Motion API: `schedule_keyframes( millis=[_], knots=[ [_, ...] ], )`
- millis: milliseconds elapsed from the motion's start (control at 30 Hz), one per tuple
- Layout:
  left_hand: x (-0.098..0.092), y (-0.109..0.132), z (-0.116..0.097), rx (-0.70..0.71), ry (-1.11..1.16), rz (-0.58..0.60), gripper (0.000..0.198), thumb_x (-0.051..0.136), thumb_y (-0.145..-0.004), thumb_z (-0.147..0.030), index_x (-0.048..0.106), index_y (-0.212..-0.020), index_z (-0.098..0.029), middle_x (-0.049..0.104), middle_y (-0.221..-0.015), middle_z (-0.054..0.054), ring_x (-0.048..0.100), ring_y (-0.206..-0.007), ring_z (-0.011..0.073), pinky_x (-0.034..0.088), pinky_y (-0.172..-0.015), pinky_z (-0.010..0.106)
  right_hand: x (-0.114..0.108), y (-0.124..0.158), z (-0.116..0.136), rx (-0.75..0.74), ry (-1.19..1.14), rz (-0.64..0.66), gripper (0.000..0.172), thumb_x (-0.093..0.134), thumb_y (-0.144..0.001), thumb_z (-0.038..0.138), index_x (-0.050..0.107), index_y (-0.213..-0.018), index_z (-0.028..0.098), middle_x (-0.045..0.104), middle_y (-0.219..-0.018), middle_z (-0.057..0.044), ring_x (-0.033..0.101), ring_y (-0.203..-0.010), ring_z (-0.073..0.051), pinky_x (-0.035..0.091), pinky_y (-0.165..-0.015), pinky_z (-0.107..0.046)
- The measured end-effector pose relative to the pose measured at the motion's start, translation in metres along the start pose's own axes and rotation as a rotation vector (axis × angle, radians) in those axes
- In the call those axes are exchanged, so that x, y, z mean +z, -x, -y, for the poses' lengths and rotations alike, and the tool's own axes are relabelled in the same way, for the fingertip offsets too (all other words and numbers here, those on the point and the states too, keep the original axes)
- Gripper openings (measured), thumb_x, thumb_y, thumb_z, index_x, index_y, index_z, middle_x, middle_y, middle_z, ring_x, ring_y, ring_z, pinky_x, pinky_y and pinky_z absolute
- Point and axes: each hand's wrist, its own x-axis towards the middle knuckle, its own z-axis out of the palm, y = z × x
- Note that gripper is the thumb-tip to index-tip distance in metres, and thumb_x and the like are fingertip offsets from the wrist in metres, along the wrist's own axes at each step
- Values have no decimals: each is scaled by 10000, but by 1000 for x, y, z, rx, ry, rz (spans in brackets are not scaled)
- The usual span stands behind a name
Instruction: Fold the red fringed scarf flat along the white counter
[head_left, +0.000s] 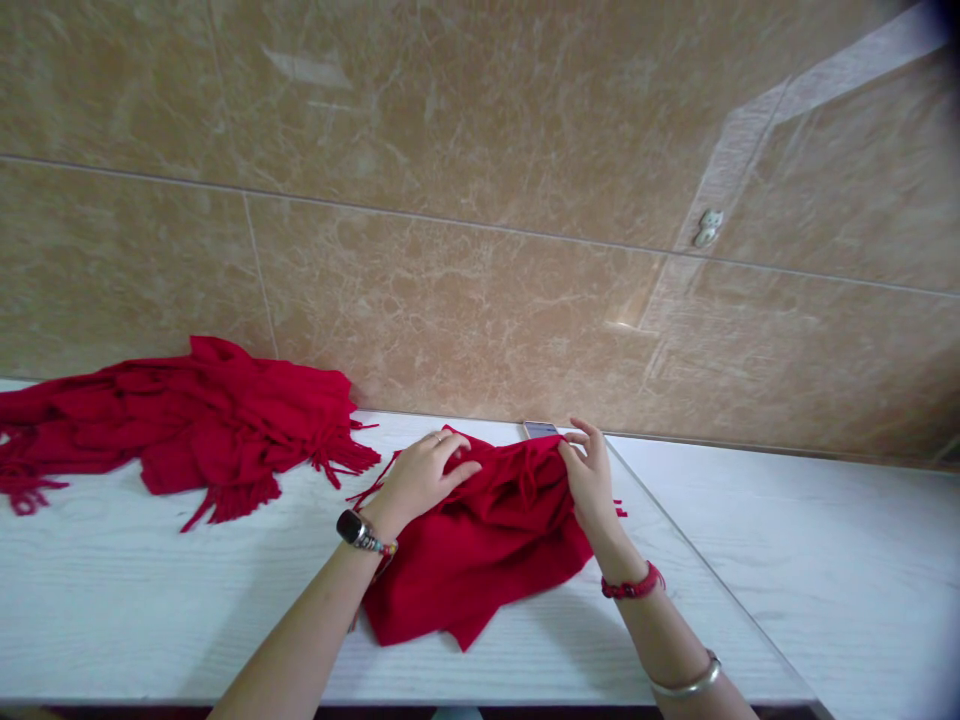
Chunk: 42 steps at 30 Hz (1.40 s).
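Observation:
A red fringed scarf [480, 560] lies bunched and partly folded on the white wood-grain table in front of me. My left hand [431, 475] rests at its upper left edge, thumb held apart from the curved fingers, palm down over the cloth. At the upper right edge, my right hand [589, 470] pinches the cloth between thumb and forefinger, while its other fingers stick out. Some fringe strands show at both sides of the scarf. Folds hide part of its far edge.
A second heap of red fringed cloth [225, 420] lies at the left against the tiled wall [450, 290]. Behind the scarf, a phone [540, 430] sits by the wall. A seam runs across the table [112, 600] at right. A small figure [708, 228] is on the wall.

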Motion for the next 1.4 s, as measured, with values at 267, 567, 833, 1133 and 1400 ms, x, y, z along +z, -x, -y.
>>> schedule_keyframes(
  millis=[267,567,833,1133,1400],
  knots=[
    [9,3,-1,43,9,170,471,439,-713,25,514,-1122,-196,604,-1081,59,572,-969,161,452,-842,280,2,21,36,-538,242,671,438,456,-731,129,536,-1149,231,571,-1124,-75,517,-1042,-204,421,-890,-377],
    [5,-2,2,-36,70,11,498,392,-647,59,532,-1050,-199,623,-1026,32,572,-964,157,443,-888,309,-13,-15,-14,145,-107,-172,255,500,-730,361,593,-844,152,624,-710,-43,577,-617,-162,464,-572,-297],
    [4,1,-4,-20,14,71,521,394,-633,66,540,-1061,-193,616,-1056,40,575,-962,164,457,-861,294,-5,11,30,-572,324,321,461,537,-762,318,461,-1208,229,477,-1248,-112,412,-1167,-250,350,-945,-462],
    [3,-1,0,86,-17,58,403,532,-742,-66,508,-1120,-205,622,-1041,46,582,-945,174,458,-860,318,-6,3,14,-179,208,138,203,471,-765,219,619,-899,186,664,-881,-66,602,-832,-212,470,-775,-381],
    [2,0,0,23,37,-96,426,510,-704,14,521,-1090,-167,615,-1054,70,576,-973,179,464,-870,318,-7,10,30,-629,360,54,282,439,-797,197,579,-1042,216,569,-1106,-100,485,-1081,-233,377,-919,-471]
  ],
)
